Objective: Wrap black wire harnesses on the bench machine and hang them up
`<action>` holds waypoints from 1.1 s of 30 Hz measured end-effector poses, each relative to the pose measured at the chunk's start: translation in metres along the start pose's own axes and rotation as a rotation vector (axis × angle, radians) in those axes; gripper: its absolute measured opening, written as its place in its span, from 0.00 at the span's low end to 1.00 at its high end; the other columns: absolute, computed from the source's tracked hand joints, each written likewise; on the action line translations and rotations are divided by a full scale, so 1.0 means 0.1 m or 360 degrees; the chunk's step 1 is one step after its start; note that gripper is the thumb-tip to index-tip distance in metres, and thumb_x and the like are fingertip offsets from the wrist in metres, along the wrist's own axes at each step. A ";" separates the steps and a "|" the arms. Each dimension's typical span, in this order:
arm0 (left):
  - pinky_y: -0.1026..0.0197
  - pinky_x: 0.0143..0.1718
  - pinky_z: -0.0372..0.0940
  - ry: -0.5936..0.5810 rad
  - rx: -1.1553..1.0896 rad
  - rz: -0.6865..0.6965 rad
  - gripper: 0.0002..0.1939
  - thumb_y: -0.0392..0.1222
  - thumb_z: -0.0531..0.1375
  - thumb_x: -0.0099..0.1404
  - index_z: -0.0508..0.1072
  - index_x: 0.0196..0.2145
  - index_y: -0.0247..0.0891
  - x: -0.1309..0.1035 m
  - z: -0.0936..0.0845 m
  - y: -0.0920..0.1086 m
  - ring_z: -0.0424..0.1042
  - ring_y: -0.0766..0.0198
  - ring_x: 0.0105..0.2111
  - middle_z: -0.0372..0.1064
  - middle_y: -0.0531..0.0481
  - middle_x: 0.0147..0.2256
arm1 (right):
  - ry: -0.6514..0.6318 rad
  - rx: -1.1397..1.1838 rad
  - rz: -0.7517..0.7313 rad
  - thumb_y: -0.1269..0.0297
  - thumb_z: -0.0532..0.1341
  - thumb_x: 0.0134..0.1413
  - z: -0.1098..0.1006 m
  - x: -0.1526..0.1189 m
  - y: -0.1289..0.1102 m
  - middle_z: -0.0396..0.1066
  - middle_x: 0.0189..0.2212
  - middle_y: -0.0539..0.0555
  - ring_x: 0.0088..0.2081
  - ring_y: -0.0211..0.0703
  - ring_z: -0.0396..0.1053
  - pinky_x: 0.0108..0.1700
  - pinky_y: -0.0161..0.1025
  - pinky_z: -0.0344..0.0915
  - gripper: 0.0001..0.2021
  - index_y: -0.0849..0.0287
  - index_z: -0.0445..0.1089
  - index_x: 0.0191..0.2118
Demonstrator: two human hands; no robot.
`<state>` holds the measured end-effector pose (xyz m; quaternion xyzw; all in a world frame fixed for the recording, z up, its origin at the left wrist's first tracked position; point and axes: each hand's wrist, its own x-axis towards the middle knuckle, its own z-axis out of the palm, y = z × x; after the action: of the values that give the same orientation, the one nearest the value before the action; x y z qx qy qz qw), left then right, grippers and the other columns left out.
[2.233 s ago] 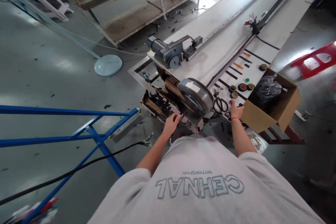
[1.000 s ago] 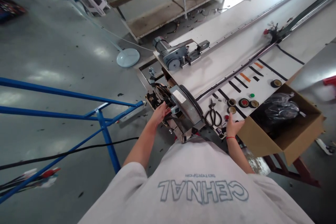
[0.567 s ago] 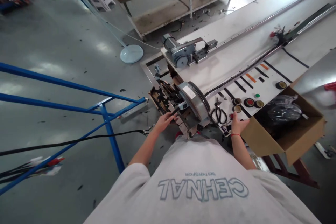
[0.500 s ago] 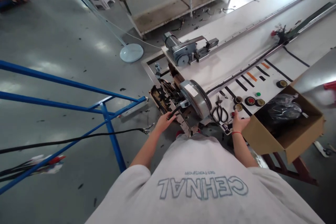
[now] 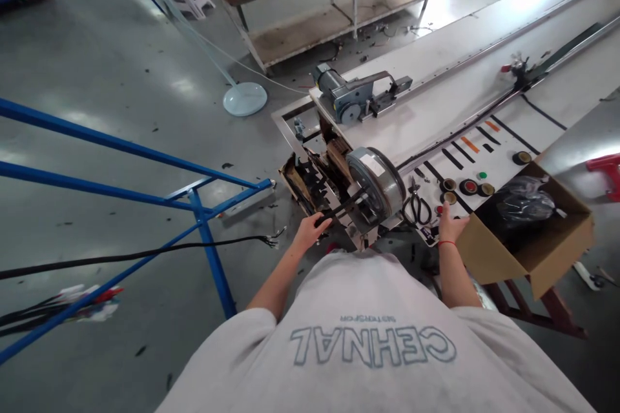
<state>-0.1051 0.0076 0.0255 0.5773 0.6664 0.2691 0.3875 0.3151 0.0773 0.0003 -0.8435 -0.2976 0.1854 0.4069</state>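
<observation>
Gripping black strap (image 5: pixel 339 210) with left hand (image 5: pixel 310 232), right hand (image 5: pixel 449 227) flat at table edge (image 5: pixel 431 240)

We see an evenly lit indoor scene, bright enough to read detail everywhere. Overhead light throws pale glare patches on the glossy grey floor (image 5: pixel 111 90) and washes out the far end of the long white table (image 5: pixel 484 32). Shadows stay soft and short. The wide lens bends straight lines near the edges, as on the blue frame (image 5: pixel 121 148). Focus is fairly sharp, with slight softness toward the corners.
</observation>
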 end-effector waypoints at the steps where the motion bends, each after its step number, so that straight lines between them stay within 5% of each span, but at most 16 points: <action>1: 0.66 0.27 0.55 0.0001 -0.0012 0.0001 0.21 0.58 0.53 0.63 0.69 0.27 0.36 -0.01 -0.01 0.02 0.60 0.68 0.23 0.62 0.55 0.21 | 0.0059 -0.0037 0.0031 0.43 0.62 0.46 0.00 -0.02 0.00 0.55 0.59 0.78 0.62 0.61 0.54 0.63 0.51 0.51 0.46 0.75 0.49 0.60; 14: 0.64 0.30 0.58 0.0001 -0.0031 -0.0036 0.21 0.57 0.52 0.63 0.71 0.29 0.36 -0.06 -0.06 0.16 0.63 0.66 0.26 0.66 0.54 0.24 | 0.0067 -0.0203 0.0130 0.44 0.62 0.44 0.00 -0.09 -0.01 0.52 0.61 0.77 0.63 0.62 0.52 0.64 0.51 0.48 0.51 0.79 0.45 0.64; 27: 0.64 0.29 0.58 -0.0023 0.0116 0.0089 0.13 0.51 0.57 0.59 0.70 0.28 0.37 0.44 0.26 0.44 0.63 0.65 0.24 0.65 0.53 0.21 | 0.0075 -0.0163 0.0161 0.47 0.63 0.44 0.00 -0.12 -0.03 0.50 0.63 0.77 0.64 0.61 0.50 0.64 0.50 0.46 0.50 0.78 0.45 0.64; 33: 0.64 0.29 0.57 -0.0010 0.0328 0.0116 0.14 0.49 0.57 0.60 0.71 0.25 0.37 0.54 0.29 0.36 0.64 0.64 0.24 0.66 0.50 0.21 | 0.0078 -0.0136 0.0142 0.46 0.63 0.43 -0.02 -0.14 -0.09 0.51 0.62 0.74 0.63 0.60 0.52 0.64 0.49 0.47 0.50 0.76 0.46 0.65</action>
<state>-0.0629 0.0643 0.0270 0.6389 0.6679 0.2111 0.3181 0.3025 0.0708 0.0096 -0.8768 -0.2574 0.1697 0.3689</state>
